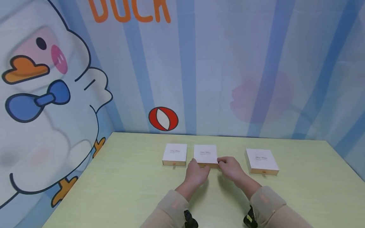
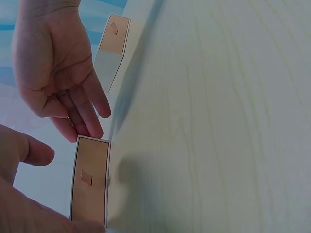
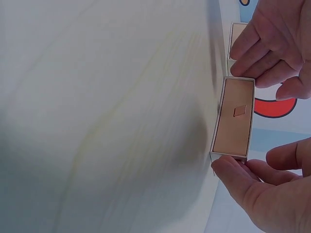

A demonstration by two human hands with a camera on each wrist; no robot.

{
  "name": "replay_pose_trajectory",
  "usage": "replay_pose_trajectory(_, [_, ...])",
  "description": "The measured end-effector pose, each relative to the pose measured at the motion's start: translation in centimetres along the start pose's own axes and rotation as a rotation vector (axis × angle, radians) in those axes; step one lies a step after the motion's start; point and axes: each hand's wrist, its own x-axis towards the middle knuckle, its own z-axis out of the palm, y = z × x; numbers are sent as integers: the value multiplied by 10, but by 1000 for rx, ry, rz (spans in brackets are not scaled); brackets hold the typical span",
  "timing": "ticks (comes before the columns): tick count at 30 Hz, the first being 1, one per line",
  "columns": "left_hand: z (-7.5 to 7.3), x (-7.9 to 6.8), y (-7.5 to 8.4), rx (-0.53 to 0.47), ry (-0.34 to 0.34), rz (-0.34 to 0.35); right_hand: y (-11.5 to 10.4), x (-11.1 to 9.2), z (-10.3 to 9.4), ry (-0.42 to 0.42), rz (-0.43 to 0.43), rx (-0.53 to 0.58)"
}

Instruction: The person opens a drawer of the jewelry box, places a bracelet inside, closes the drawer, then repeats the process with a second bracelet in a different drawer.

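Both hands are at the middle white box, which has fine print on its lid and a tan front with a small tab. My left hand is at its left side and front corner; in the right wrist view that hand's fairly straight fingers touch the box's left end. At the opposite end, my right hand rests its fingertips; the left wrist view shows these fingers extended. The tan front looks closed. Whether the box is slightly raised, I cannot tell.
A similar white box lies close to the left, and another white box lies farther right. All are on a pale wood-patterned table. Behind it hangs a striped blue backdrop with a cartoon duck.
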Motion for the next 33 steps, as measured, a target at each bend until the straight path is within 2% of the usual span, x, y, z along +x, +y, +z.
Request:
replay_pose_trajectory(10, [1,-1,0,3,-7,19,0,-1,0,2,-1,9])
replay_pose_trajectory(20, [3,-3,2,19,15,108,0,-6,-4,17,-47,-35])
replay_pose_trajectory(33, [8,-9,7,40,27,136,3,-13,-14,16,-81,-56])
